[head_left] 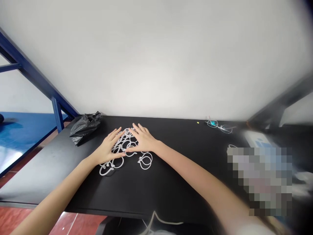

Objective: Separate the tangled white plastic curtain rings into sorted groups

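A heap of several white plastic rings (127, 150) lies on the black table (171, 176), a little left of its middle. My left hand (109, 148) rests flat on the left side of the heap, fingers stretched out. My right hand (144, 138) lies flat on the heap's right side, fingers spread and pointing left. Both hands press on the rings and neither grips one. A few rings stick out below the hands, toward me.
A crumpled black plastic bag (84, 127) sits at the table's back left. A pair of glasses (220, 126) lies at the back right by the white wall. A blurred patch covers the right of the table. Blue metal beams (36, 81) stand at left.
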Tool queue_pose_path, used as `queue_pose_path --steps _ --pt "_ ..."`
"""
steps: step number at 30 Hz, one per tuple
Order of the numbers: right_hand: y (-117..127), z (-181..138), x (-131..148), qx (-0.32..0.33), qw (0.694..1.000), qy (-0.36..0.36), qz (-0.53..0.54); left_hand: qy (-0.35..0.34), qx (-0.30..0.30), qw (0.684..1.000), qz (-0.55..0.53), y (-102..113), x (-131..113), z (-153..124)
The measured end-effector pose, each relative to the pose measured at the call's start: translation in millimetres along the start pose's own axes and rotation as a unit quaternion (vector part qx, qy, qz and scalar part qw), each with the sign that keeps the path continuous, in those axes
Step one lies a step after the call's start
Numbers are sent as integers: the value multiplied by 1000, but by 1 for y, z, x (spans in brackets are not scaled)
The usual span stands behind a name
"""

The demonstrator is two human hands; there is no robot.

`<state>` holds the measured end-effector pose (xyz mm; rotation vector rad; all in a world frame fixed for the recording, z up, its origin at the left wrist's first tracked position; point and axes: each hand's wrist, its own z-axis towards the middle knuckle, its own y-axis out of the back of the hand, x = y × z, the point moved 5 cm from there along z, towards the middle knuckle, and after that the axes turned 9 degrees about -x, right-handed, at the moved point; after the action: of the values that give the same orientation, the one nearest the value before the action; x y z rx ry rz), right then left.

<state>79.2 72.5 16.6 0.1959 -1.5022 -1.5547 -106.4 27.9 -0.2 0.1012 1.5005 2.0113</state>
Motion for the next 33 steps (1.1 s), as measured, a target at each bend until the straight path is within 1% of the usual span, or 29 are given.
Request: queue_pose_path --steps 3,6,10,14,17,20,24,27,29,30,32,33 --pt "-3 0 -1 8 1000 23 -6 -15 4 1000 -26 -3 -13 13" --pt "4 -16 -8 13 1000 14 -10 -17 -3 999 -51 -9 -30 25" --pt "25 -49 -23 14 1000 -20 -17 -34 -1 997 -76 -25 -59 41" --pt "46 -88 -40 11 997 -67 -34 -67 8 993 -92 -44 -96 60" --pt "60 -118 -53 -3 994 -100 -48 -79 11 992 -102 -56 -123 73" --pt "69 -141 -63 -22 990 -122 -61 -80 4 991 -112 -65 -144 82" --pt "77 -157 -70 -41 987 -142 -67 -72 8 990 -119 -72 -159 89" --pt "82 -162 -71 -58 987 -142 -46 -68 4 990 -120 -63 -163 86" --pt "90 -165 -66 -94 986 -135 -19 -86 -4 990 -110 -52 -167 77" --pt "97 -167 -61 -123 984 -128 -1 -111 -3 989 -100 -46 -172 71" --pt "115 -172 -47 -218 970 -105 37 -185 14 978 -97 -37 -184 57" --pt "126 -175 -39 -279 955 -88 58 -218 22 971 -99 -35 -190 50"
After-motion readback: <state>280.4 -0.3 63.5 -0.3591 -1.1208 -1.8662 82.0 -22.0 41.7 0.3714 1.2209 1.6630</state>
